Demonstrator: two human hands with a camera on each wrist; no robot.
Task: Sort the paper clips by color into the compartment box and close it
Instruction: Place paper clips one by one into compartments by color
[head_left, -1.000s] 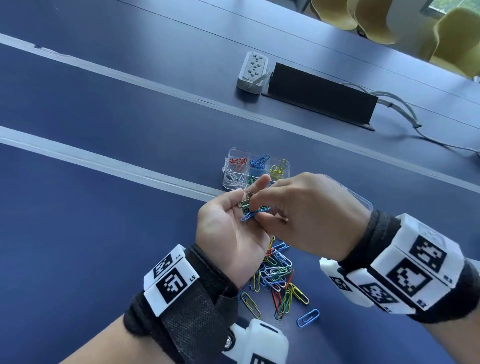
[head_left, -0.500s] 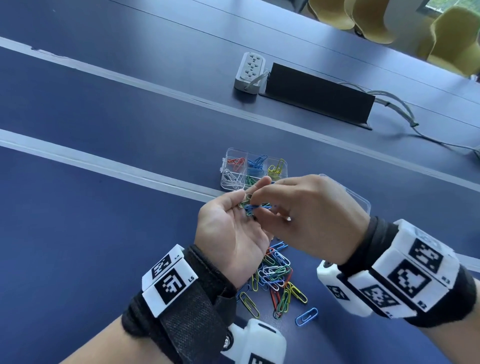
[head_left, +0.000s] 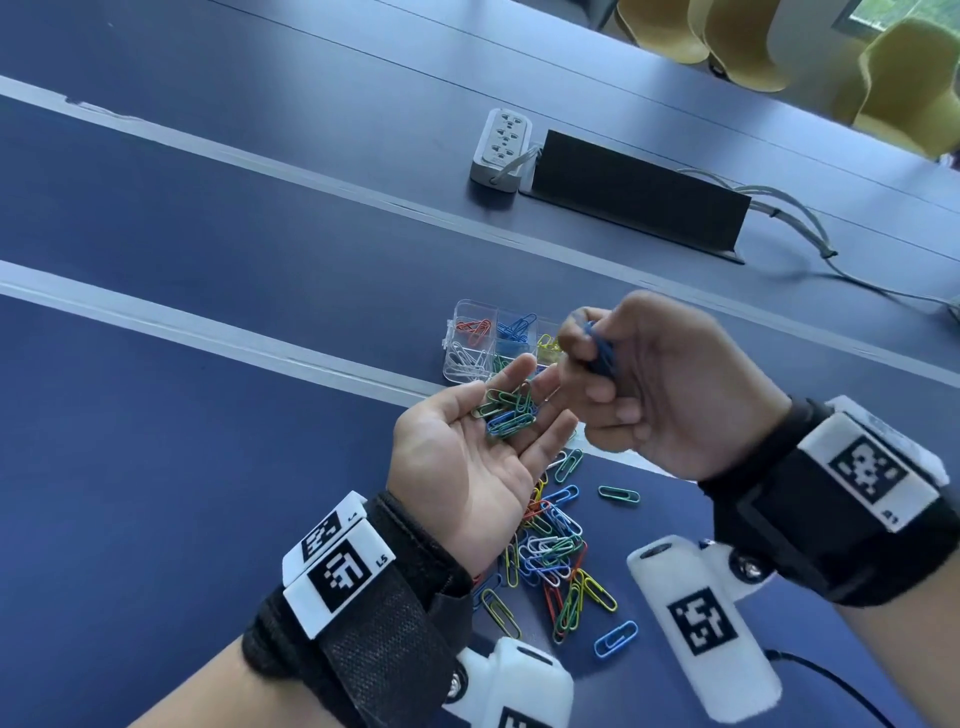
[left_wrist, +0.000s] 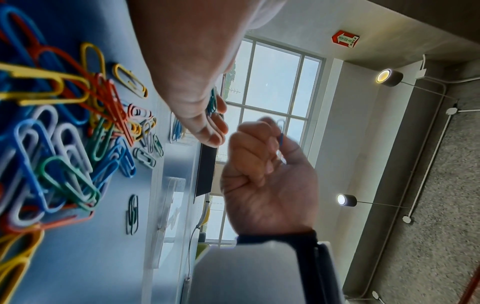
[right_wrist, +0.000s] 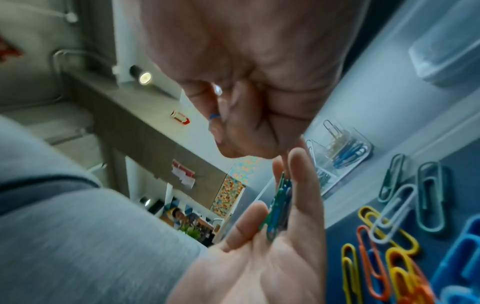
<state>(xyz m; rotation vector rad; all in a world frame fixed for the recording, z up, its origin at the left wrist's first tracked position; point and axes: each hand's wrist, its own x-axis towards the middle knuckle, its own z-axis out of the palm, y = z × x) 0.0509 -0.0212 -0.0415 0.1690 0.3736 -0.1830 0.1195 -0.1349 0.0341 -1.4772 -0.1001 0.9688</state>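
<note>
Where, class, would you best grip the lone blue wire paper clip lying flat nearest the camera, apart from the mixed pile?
Probably by the rounded end of the lone blue wire paper clip, from above. It lies flat on the dark blue table, so a thumb and fingertip pinching across its narrow width should lift it. It sits apart from the pile, leaving room around it.

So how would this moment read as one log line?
right hand: pinches blue clips | left hand: palm up, cradles clips | box: open
</note>
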